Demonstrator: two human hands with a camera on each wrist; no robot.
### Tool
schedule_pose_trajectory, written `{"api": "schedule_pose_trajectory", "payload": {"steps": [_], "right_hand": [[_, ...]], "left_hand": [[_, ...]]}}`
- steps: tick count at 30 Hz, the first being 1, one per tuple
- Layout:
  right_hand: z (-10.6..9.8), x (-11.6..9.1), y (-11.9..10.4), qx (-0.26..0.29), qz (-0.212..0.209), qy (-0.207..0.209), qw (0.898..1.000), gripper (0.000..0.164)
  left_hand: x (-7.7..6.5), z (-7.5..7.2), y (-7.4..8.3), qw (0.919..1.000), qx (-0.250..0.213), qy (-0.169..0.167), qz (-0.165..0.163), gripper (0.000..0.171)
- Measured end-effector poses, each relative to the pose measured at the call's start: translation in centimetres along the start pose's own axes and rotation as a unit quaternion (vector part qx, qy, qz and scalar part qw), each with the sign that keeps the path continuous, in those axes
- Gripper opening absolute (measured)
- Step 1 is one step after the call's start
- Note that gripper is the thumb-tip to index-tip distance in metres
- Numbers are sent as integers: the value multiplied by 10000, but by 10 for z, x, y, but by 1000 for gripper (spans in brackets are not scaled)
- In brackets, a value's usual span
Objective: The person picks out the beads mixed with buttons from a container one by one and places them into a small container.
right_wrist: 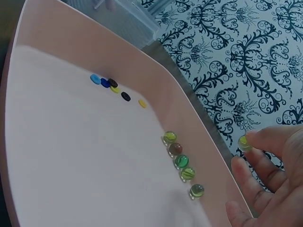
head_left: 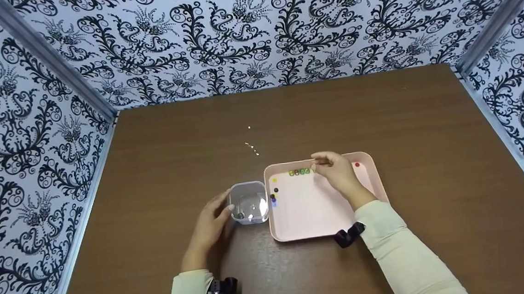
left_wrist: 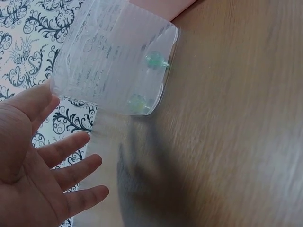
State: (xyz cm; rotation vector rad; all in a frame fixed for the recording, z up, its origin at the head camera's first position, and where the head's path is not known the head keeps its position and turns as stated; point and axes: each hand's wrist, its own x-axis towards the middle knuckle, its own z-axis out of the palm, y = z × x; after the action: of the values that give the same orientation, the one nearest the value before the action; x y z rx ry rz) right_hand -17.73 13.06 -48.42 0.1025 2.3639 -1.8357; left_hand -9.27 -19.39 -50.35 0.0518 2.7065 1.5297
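My right hand (head_left: 337,171) pinches a yellow-green glass marble (right_wrist: 244,143) between thumb and fingertips, above the far wall of the pink tray (head_left: 313,217). Along that wall a row of several glass marbles (right_wrist: 181,161) lies on the tray floor. My left hand (head_left: 210,224) touches the left side of a clear plastic container (head_left: 250,220) with thumb and forefinger. Its other fingers (left_wrist: 78,172) are extended and spread, off the container. Two greenish marbles (left_wrist: 154,60) show through the container wall, near its base.
Several small flat discs (right_wrist: 105,82), blue, black and yellow, lie by the tray's left wall. A red disc (head_left: 357,164) sits in its far right corner. Small white specks (head_left: 252,147) mark the brown table (head_left: 174,148) behind. Patterned walls (head_left: 236,38) enclose the back and sides.
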Motion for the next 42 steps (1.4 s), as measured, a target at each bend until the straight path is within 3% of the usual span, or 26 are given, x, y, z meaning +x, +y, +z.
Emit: {"api": "schedule_pose_trajectory", "payload": {"steps": [12, 20, 42], "right_hand": [[5, -1, -4, -155, -150, 69, 9997, 32], [7, -5, -10, -327, -154, -97, 9993, 32], [25, -15, -23, -232, -505, -48, 9984, 26]], "left_hand": [[2, 0, 2, 10000, 59, -14, 18, 42], [2, 0, 4, 9996, 261, -43, 56, 43], [-1, -1, 6, 9990, 447, -40, -68, 42]]}}
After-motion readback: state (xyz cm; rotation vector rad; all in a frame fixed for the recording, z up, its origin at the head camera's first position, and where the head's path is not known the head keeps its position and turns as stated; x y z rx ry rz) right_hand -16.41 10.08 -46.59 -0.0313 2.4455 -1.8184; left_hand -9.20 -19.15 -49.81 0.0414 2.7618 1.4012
